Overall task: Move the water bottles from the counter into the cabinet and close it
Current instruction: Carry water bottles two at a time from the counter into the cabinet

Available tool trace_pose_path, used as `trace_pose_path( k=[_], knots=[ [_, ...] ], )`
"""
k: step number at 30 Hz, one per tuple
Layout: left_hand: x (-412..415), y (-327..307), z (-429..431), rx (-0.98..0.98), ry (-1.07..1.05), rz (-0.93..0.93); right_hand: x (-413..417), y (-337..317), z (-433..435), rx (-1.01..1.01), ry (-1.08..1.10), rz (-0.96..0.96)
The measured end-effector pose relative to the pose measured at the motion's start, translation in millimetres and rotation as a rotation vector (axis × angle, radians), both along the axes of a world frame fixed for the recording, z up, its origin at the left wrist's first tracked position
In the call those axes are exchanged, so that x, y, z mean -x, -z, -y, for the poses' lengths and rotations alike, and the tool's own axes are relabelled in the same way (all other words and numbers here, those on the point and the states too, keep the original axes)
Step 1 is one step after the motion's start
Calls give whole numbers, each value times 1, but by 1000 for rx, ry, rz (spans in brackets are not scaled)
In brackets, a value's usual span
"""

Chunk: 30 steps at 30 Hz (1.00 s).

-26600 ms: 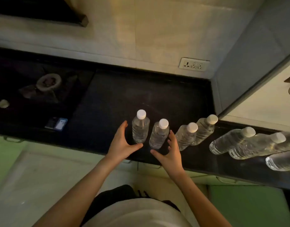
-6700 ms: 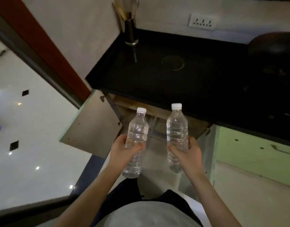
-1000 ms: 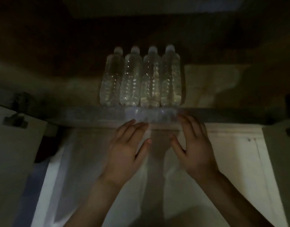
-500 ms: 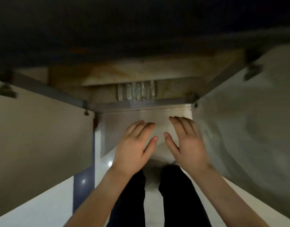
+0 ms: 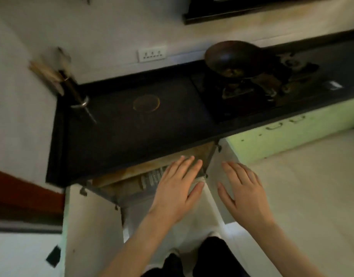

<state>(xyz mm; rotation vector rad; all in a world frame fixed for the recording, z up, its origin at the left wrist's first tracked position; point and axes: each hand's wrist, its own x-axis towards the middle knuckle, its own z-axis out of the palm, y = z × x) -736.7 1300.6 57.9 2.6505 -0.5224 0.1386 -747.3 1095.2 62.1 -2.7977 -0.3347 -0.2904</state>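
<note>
From the head view, the left hand [image 5: 177, 188] and the right hand [image 5: 244, 193] are held flat, palms down, fingers [image 5: 189, 166] spread apart and empty, in front of the open cabinet [image 5: 144, 182] below the counter [image 5: 132, 124]. The bottles [image 5: 151, 177] are seen as a row of clear ribbed sides inside the cabinet, partly hidden by the left hand. Compared with half a second ago, the view has been raised, so the counter top and a pan [image 5: 234, 56] are now shown.
</note>
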Motion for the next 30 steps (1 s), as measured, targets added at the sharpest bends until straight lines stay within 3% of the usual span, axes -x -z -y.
trace_pose_path(
  k=[5, 12, 19, 30],
  knots=[
    [17, -1, 11, -31, 272, -62, 78, 4, 20, -25, 349, -36],
    [36, 8, 80, -65, 497, -141, 148, 5, 72, -109, 638, -45],
    [27, -7, 240, -74, 742, -25, 180, 5, 187, -116, 834, 61],
    [87, 16, 491, -124, 909, -57, 255, 24, 407, -163, 1061, -25]
  ],
)
